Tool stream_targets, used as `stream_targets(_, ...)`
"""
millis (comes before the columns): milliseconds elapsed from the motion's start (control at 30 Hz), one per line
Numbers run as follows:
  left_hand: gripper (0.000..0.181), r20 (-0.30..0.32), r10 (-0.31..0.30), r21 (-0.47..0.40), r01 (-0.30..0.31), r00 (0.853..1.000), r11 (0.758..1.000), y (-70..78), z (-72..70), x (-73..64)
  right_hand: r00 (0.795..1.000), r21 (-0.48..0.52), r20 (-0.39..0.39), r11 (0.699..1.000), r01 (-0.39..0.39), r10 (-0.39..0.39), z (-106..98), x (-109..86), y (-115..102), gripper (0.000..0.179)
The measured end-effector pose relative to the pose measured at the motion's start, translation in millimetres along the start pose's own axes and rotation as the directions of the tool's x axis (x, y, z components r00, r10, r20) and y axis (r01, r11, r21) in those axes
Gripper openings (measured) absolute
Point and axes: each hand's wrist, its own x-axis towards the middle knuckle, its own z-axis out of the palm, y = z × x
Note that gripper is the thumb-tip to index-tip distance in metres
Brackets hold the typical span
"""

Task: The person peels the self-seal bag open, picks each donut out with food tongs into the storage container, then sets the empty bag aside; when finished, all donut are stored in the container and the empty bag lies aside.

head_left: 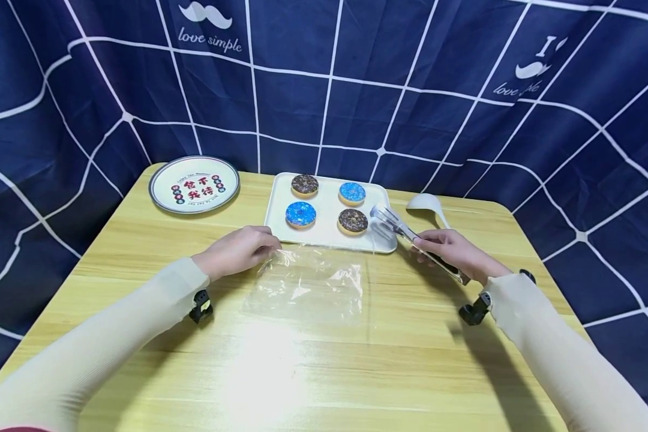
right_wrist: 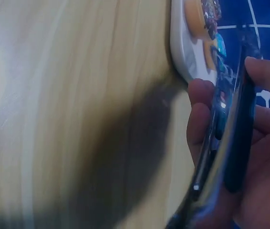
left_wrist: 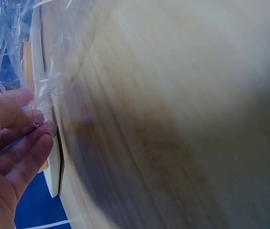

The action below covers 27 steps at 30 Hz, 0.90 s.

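My left hand (head_left: 241, 250) pinches the edge of a clear plastic bag (head_left: 313, 285) in front of the tray; the left wrist view shows the film (left_wrist: 53, 90) between thumb and fingers. With my right hand (head_left: 456, 252) I grip metal tongs (head_left: 410, 235) with dark handles (right_wrist: 242, 138). Their tips are over the right side of a white tray (head_left: 324, 235), beside a chocolate donut (head_left: 353, 222). A second chocolate donut (head_left: 305, 186) and two blue donuts, one at front left (head_left: 300, 215) and one at back right (head_left: 352, 193), lie on the tray.
A round plate (head_left: 194, 207) with red lettering stands at the back left of the wooden table (head_left: 324, 378). Right of the tray lies a white ladle (head_left: 425, 204), its handle running toward my right hand. A dark blue curtain (head_left: 291, 108) hangs behind the table.
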Motion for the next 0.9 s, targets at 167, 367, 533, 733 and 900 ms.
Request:
stream_targets(167,0.02,0.01,-0.003,0.016,0.003,1.0,1.0,1.8,-1.1,-2.0,0.993,-0.055,-0.109,0.998,0.028,-0.033,-1,-11.3,7,0.047)
stream_targets(367,0.025,0.035,-0.014,0.029,0.013,0.999,0.999,5.9,-6.0,-3.5,0.977,-0.274,-0.201,0.962,0.016,-0.074,3,-23.1,14,0.033)
stream_targets(533,0.028,0.029,-0.021,0.03,0.02,0.999,0.999,10.7,-8.6,-3.1,0.96,-0.454,-0.258,0.891,-0.018,-0.112,8,-28.4,20,0.028)
stream_targets(733,0.033,-0.006,-0.001,0.046,0.001,1.0,0.999,23.1,-10.7,-2.9,0.957,-0.503,-0.275,0.862,-0.057,-0.097,9,-30.3,24,0.028)
stream_targets(900,0.046,0.019,0.045,0.097,-0.046,0.999,0.994,33.5,-9.2,-4.8,0.961,-0.521,-0.269,0.849,-0.091,-0.062,9,-31.0,25,0.028)
